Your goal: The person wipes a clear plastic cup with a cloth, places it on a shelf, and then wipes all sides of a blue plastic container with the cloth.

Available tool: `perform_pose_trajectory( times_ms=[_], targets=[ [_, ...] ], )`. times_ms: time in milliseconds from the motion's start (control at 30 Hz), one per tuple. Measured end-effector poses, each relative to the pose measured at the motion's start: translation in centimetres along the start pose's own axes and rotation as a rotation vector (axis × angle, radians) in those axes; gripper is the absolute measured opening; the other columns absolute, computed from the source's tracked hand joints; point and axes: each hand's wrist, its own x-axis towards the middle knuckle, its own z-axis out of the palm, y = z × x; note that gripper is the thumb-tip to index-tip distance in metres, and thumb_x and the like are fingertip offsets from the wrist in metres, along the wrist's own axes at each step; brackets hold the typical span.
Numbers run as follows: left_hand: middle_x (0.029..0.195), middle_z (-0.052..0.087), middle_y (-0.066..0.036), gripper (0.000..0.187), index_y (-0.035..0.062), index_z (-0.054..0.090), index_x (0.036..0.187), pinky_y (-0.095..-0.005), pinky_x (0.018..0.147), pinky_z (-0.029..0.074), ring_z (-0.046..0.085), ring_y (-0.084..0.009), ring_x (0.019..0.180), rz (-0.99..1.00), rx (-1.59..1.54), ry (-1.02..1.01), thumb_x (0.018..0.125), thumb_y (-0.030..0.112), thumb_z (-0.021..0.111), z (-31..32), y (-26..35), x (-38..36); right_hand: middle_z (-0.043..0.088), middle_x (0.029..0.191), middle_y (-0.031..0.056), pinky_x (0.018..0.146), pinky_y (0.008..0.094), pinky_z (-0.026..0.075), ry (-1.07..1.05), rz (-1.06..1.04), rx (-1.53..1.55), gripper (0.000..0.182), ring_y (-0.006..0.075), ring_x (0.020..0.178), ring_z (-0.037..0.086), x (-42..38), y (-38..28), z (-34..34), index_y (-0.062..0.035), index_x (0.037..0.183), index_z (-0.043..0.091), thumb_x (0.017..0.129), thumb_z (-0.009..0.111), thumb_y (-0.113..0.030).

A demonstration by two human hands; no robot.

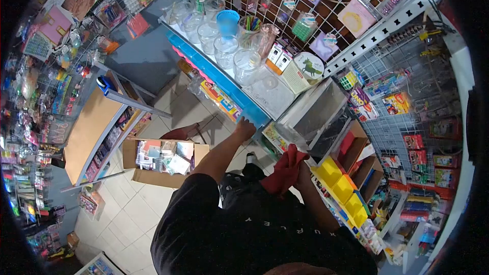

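Right hand [304, 173]: was clamped on the bunched red cloth [288, 167].
Left hand [246, 130]: was at the blue front edge of the counter [224, 87], apart from the right; perhaps touching, too small to tell.
Clear jars [247, 65]: stood crowded on the counter; could have toppled if caught by a swing of the red cloth.
Open carton [157, 177]: sat on the floor; might have tripped a careless sidestep.
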Motion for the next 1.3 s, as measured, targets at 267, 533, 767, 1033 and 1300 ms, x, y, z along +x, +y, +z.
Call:
perform_pose_trajectory(
  times_ms=[267,533,767,1033,1300],
  targets=[
    [0.128,0.054,-0.012,0.032,0.0139,0.064,0.113,-0.05,0.103,0.037,0.05,-0.0321,0.121,-0.332,-0.263,0.748,0.081,0.012,0.063,2.7,0.0,1.5,0.065,0.109,0.009,0.088,0.043,0.053,0.017,0.04,0.05,0.04,0.025,0.099,0.065,0.9,-1.0,-1.7,-0.0099,0.117,0.058,0.098,0.048,-0.044],
    [0.137,0.047,-0.026,0.07,-0.0008,0.041,0.139,-0.0408,0.091,0.05,0.054,-0.0374,0.119,-0.831,-1.759,0.432,0.074,0.004,0.065,7.1,2.5,3.7,0.065,0.109,0.0092,0.088,0.0435,0.053,-0.03,0.077,0.082,0.041,0.0258,0.099,0.064,2.2,-1.4,-2.5,-0.0108,0.116,0.058,0.099,0.044,-0.045],
    [0.148,0.039,-0.02,0.071,0.0048,0.029,0.148,-0.0397,0.1,0.047,0.044,-0.0336,0.132,-0.61,-2.192,0.746,0.081,-0.006,0.05,11.3,2.4,8.8,0.059,0.119,0.0061,0.098,0.0365,0.046,-0.072,0.105,0.027,0.042,0.0214,0.11,0.057,1.5,-2.5,-1.1,-0.0094,0.13,0.051,0.102,0.043,-0.039],
    [0.156,0.03,-0.01,0.057,0.0143,0.028,0.15,-0.0419,0.105,0.04,0.035,-0.029,0.137,-0.467,-2.093,0.538,0.097,0.02,0.047,20.8,0.2,13.6,0.058,0.124,0.0088,0.101,0.0379,0.045,-0.021,0.109,0.002,0.044,0.0247,0.114,0.057,2.0,-2.5,-1.4,-0.0088,0.132,0.05,0.102,0.043,-0.04],
    [0.129,0.057,-0.025,0.064,-0.001,0.041,0.137,-0.0395,0.094,0.05,0.059,-0.0339,0.116,-0.881,-1.675,0.653,0.08,0.008,0.067,12.7,-2.1,9.7,0.065,0.108,0.0081,0.089,0.0431,0.052,-0.036,0.053,-0.02,0.044,0.0257,0.1,0.063,1.7,-2.2,-1.2,-0.01,0.117,0.058,0.095,0.052,-0.048]
  ],
)
